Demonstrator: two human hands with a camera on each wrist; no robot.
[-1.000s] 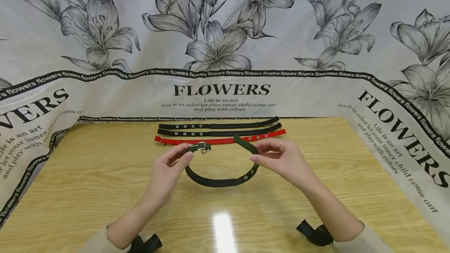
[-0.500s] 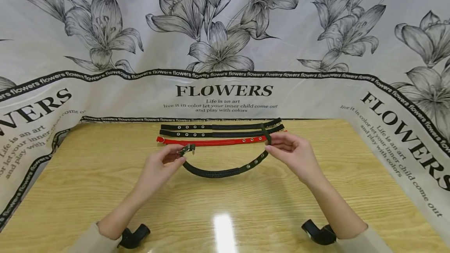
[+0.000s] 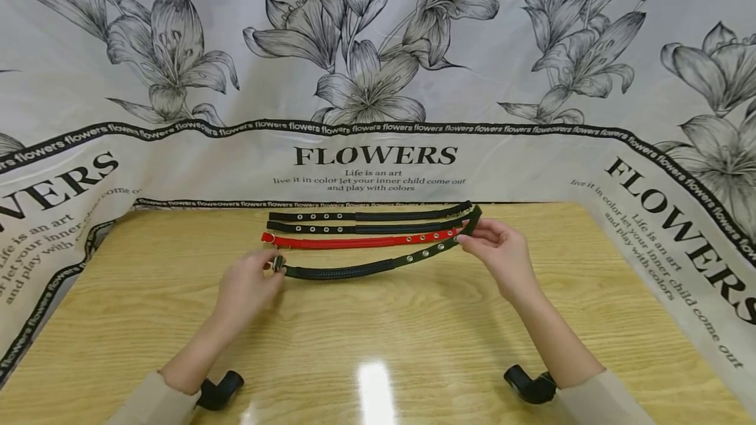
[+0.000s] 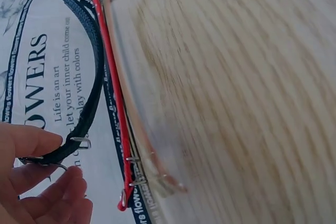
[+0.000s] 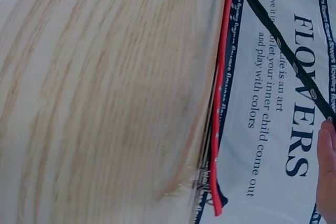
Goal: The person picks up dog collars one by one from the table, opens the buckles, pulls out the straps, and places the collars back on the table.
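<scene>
My left hand (image 3: 247,286) pinches the buckle end of a dark green collar (image 3: 338,273). The right hand (image 3: 502,256) pinches its other end, past the metal eyelets, and the tip sticks up beyond the fingers. Between the hands the collar sags in a shallow curve above the table. In the left wrist view, thumb and fingers close around the strap beside its metal buckle (image 4: 82,142). Only part of the right hand (image 5: 326,169) shows in the right wrist view. Behind the held collar lies a red collar (image 3: 336,242), its right end partly hidden by the green one.
Two black collars (image 3: 407,216) lie behind the red one, roughly parallel to it. The wood-grain table (image 3: 331,340) reaches back to a white flower-print cloth (image 3: 508,162), which hangs behind and on both sides. Black wrist mounts (image 3: 220,391) sit by both forearms.
My hands have moved apart, left hand leftward and right hand rightward. The green collar went from a deep loop to a nearly straight, shallow sag. The collars on the table stayed put.
</scene>
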